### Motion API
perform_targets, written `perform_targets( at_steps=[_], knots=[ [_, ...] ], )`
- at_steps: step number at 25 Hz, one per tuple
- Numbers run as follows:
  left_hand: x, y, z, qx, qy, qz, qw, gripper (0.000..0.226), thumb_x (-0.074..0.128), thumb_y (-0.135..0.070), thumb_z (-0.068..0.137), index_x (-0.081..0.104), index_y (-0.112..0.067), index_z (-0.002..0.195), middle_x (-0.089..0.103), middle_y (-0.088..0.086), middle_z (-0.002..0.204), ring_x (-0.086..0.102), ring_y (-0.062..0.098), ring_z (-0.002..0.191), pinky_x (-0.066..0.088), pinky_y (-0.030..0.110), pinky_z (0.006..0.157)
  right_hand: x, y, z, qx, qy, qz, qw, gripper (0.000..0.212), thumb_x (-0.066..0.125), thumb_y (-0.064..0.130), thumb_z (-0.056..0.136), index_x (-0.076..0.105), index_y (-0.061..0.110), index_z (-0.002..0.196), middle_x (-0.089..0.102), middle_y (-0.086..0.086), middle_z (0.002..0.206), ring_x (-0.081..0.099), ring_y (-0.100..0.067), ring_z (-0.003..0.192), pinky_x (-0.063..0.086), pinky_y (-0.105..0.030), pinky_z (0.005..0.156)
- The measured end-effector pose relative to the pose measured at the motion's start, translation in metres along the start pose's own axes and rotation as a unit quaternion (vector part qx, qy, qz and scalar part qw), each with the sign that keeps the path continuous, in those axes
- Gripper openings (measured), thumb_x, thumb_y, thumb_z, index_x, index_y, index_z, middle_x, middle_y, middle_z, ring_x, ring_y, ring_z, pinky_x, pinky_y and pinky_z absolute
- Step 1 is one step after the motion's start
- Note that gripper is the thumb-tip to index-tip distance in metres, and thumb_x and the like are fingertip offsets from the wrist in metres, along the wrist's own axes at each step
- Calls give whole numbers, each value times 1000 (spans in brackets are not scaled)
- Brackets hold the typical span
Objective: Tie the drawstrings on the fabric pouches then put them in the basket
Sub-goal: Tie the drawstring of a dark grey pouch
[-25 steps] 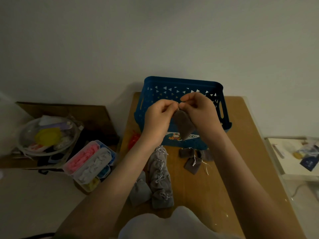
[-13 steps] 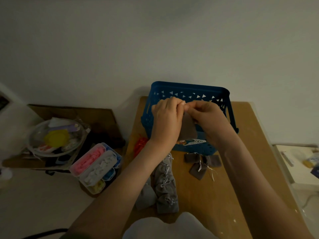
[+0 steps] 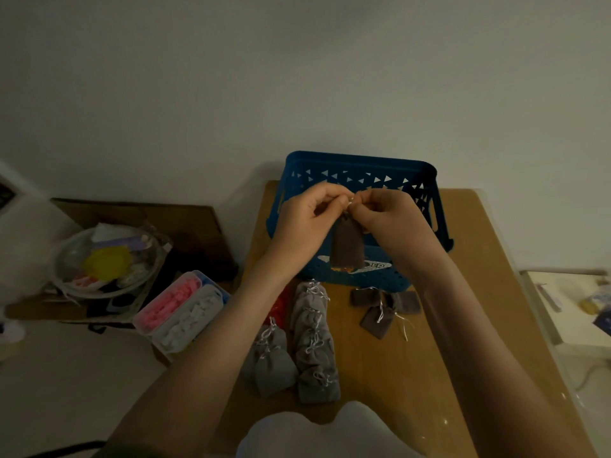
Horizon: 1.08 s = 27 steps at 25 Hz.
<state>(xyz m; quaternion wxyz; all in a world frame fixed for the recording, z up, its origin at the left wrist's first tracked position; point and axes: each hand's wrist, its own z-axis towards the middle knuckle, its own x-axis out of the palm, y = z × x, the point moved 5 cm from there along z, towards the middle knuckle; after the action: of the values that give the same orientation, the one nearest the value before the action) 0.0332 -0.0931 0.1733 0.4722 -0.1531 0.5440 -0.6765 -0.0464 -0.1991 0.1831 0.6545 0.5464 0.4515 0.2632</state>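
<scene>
Dim room, plain pale wall behind. A wooden table point(image 3: 463, 292) stands against it, with a blue basket point(image 3: 360, 163) at its far edge, its walls pierced with triangles.

Both hands are raised in front of the basket. The left hand point(image 3: 307, 223) and right hand point(image 3: 390, 219) meet fingertip to fingertip, each with fingers curled and pinching the pale drawstring point(image 3: 350, 201) at the mouth of a brown pouch point(image 3: 347, 242). The pouch hangs upright below the fingertips, in the air before the basket's near wall.

Hard to read: the knot itself is covered by the fingertips, so whether it is tied cannot be told. The basket's inside is screened by the hands. A red item point(image 3: 281, 305) is mostly hidden behind the left forearm. A pale garment point(image 3: 330, 431) is cut off at the lower edge.

Against the picture half a second before, the pouch now hangs freer and shows more of its body; then the left hand covered its upper part. The pouches on the table lie as they did.

On the table, near the person, grey pouches point(image 3: 314, 342) lie in an overlapping row, their strings tied in bows. Just beside them to the right, near the basket, lie darker pouches point(image 3: 380, 309) with loose strings. Left of the table and lower sit a compartment box point(image 3: 182, 312) with pink and white contents and a clear bowl point(image 3: 105, 259) holding a yellow object. A light side surface point(image 3: 568, 309) shows at the right edge.
</scene>
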Motion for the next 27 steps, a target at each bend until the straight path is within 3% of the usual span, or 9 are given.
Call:
perform_targets(
  at_steps=[4,6,8,11,15,20,24,27],
  knots=[
    [-1,3,3,-7,34,-6,999,17,56,-9,93,66,-22,98,66,-12,90,63,1,87,48,17,77,-1,-6,-2,17,-12,26,999,16,60,21,92,71,12,83,70,-8,77,60,-9,67,51,-26,69],
    [2,-2,4,16,22,34,999,15,56,-8,93,67,-15,100,65,-12,90,62,-1,86,47,12,77,-2,-7,-3,15,-22,22,999,17,62,25,91,71,13,82,70,-10,78,62,-16,71,54,-37,73],
    [6,-10,4,50,-9,79,996,15,56,-7,93,68,-7,102,64,-9,91,60,-3,84,45,7,75,-4,-6,-4,4,-57,-5,998,17,63,28,90,69,16,80,68,-9,77,62,-19,72,53,-40,73],
    [9,-15,3,53,-52,97,992,16,57,-9,93,68,-6,105,68,-3,93,60,-1,83,45,5,73,-6,-3,-4,-7,-107,-40,993,14,63,26,90,67,20,78,67,3,74,61,-7,70,51,-25,66],
    [12,-5,2,-52,-54,22,997,16,59,-13,92,66,-11,106,70,1,101,65,6,94,51,16,83,-8,-2,-3,-28,-135,-74,988,9,64,22,89,63,23,80,62,15,74,56,9,65,42,-7,58],
    [12,-1,4,-141,-43,-64,987,9,60,-15,92,66,-22,94,70,-2,97,66,8,92,52,20,84,-9,9,-4,-145,-145,-155,966,6,61,9,88,66,13,88,60,6,78,54,1,70,40,-3,65],
    [8,-2,0,-146,-73,-66,984,6,62,-17,90,63,-23,92,71,-1,93,67,8,88,52,19,80,-3,10,-5,-185,-163,-159,956,11,60,4,87,69,7,92,57,3,82,51,-5,72,39,-5,68],
    [3,-13,-4,-28,-101,29,994,10,62,-14,91,64,-11,100,72,2,94,66,5,87,49,10,75,-2,8,-3,-159,-155,-122,967,14,59,6,89,70,11,96,61,2,84,55,-3,74,42,-5,69]
  ],
)
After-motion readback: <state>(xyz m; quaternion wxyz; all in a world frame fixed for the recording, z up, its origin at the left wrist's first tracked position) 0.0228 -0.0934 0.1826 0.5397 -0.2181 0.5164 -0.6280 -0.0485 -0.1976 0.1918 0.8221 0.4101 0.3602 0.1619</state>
